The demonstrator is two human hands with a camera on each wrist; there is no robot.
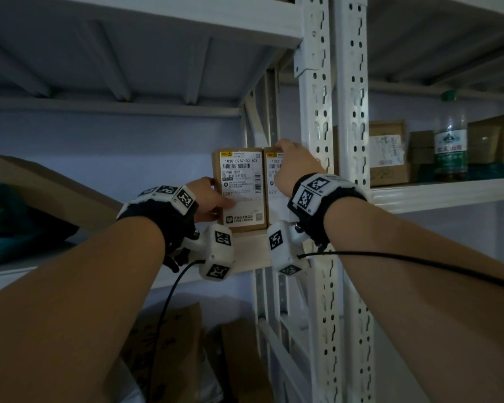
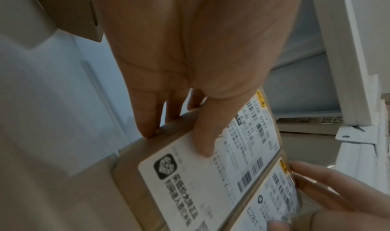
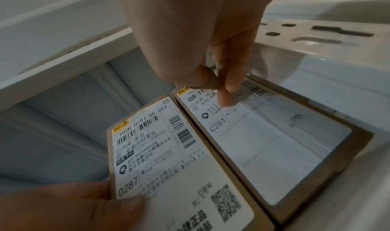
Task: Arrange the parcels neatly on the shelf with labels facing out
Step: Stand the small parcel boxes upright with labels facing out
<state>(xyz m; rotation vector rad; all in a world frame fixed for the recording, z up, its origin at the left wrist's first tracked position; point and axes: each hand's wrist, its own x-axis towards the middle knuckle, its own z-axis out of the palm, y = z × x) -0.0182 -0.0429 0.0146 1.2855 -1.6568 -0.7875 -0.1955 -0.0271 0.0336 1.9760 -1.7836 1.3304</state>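
Observation:
Two brown cardboard parcels stand upright side by side at the right end of the shelf, their white labels facing me. The D287 parcel point(image 1: 240, 187) point(image 2: 211, 176) point(image 3: 168, 168) is on the left. My left hand point(image 1: 220, 193) point(image 2: 175, 134) grips its left edge, thumb on the label and fingers round the side. The C281 parcel point(image 1: 272, 181) point(image 2: 272, 201) point(image 3: 274, 151) stands against the post. My right hand point(image 1: 284, 149) point(image 3: 211, 86) pinches its top edge between thumb and forefinger and hides much of its label in the head view.
The shelf board point(image 1: 245, 254) ends at a white slotted upright point(image 1: 317, 141). A large cardboard box point(image 1: 41, 184) and a teal bag point(image 1: 18, 228) lie at the left. The neighbouring bay holds boxes point(image 1: 387, 152) and a water bottle point(image 1: 450, 141). More cartons point(image 1: 172, 344) sit below.

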